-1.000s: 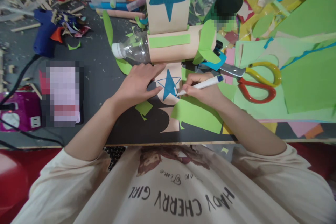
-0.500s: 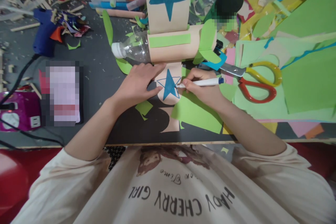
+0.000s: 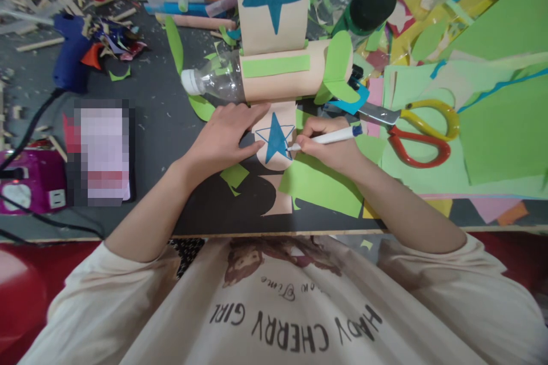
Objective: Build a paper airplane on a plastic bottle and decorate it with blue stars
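Note:
My right hand [image 3: 326, 140] grips a white marker [image 3: 336, 136] with a blue end. Its tip touches the lower right point of a blue star [image 3: 275, 140], which is partly filled in with side points only outlined. The star is on a rounded peach paper flap [image 3: 274, 164]. Flat on the flap's left edge lies my left hand [image 3: 231, 134], fingers stretched out. Just beyond, a clear plastic bottle [image 3: 220, 77] lies on its side, wrapped in peach paper with green paper pieces. Another peach strip [image 3: 274, 40] with a larger, filled blue star extends away behind the bottle.
Scissors [image 3: 423, 131] with yellow and red handles lie right of my right hand on green paper sheets [image 3: 505, 142]. A blue glue gun [image 3: 71, 54] and a blurred-out phone [image 3: 105, 154] are at left. Sticks, markers and scraps cover the back.
The marker tip has slid slightly down towards the star's lower right point, and the marker's angle has tilted a little. My left hand has stayed in place.

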Demonstrator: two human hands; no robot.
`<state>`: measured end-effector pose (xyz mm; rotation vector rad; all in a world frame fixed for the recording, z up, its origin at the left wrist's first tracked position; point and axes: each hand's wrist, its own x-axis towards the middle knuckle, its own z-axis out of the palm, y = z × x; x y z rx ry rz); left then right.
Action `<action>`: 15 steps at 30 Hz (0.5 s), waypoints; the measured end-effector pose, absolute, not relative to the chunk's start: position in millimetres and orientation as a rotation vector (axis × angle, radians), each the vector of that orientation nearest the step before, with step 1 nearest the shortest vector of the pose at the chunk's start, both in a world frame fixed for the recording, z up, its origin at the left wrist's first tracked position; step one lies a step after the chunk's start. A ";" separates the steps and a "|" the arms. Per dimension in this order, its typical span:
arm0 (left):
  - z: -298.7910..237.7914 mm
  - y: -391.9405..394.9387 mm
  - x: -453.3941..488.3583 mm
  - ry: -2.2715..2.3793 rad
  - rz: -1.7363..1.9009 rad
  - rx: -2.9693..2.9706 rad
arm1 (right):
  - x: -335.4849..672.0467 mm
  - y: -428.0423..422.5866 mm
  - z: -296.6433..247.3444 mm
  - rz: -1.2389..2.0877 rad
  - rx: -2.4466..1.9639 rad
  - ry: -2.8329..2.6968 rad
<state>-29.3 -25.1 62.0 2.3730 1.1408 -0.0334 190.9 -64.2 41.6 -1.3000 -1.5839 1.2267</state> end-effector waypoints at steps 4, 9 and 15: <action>61.3 -25.0 -29.7 1.135 -0.020 2.376 | 191.3 -63.3 45.1 1.233 -1.292 -1.632; 61.4 -25.3 -29.9 1.142 -0.027 2.381 | 193.1 -60.6 48.4 1.328 -1.277 -1.637; 61.6 -25.3 -29.7 1.141 -0.028 2.376 | 190.9 -61.0 45.2 1.256 -1.347 -1.449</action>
